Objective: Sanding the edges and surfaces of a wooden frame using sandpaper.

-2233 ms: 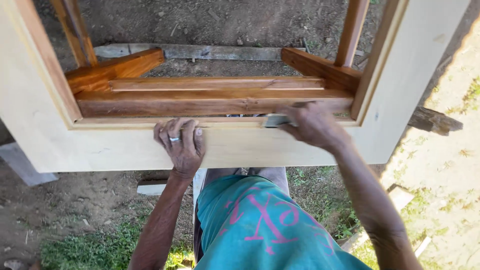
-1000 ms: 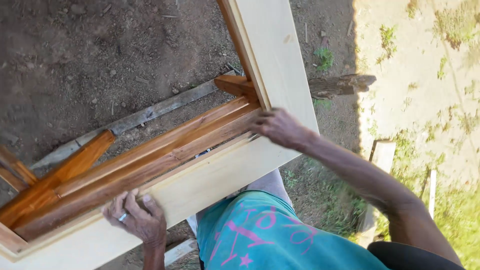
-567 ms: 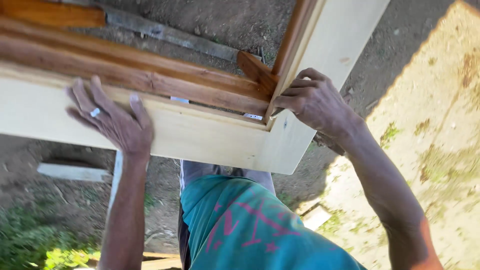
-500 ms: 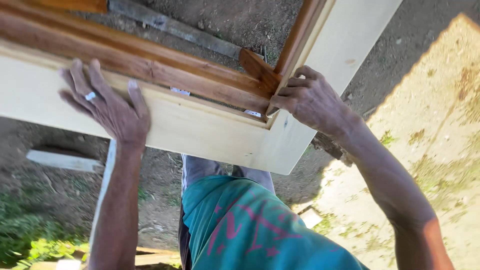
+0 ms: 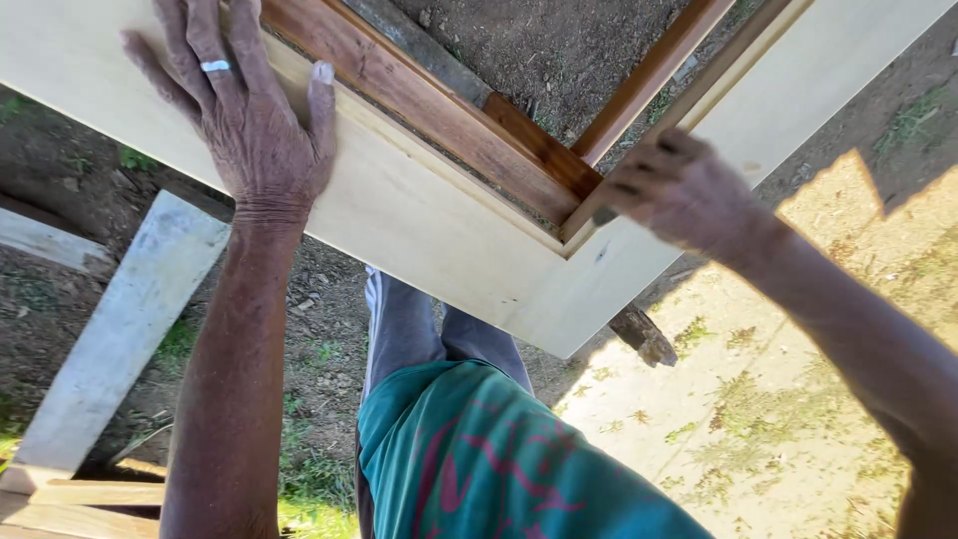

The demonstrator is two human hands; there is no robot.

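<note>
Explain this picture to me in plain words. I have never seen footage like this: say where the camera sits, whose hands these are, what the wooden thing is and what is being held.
The camera is worn on a person's head and looks straight down, so you see their own arms, teal shirt and legs from above. There is no machine, only two bare hands. The left hand, with a ring on one finger, lies flat on a pale, unfinished wooden frame. The right hand is blurred; its fingers are curled at the frame's inner corner, and whether it holds anything cannot be told. Under the pale frame sits a darker, reddish-brown wooden structure. Below is bare soil with patches of grass, and a grey plank lies at the left.
</note>
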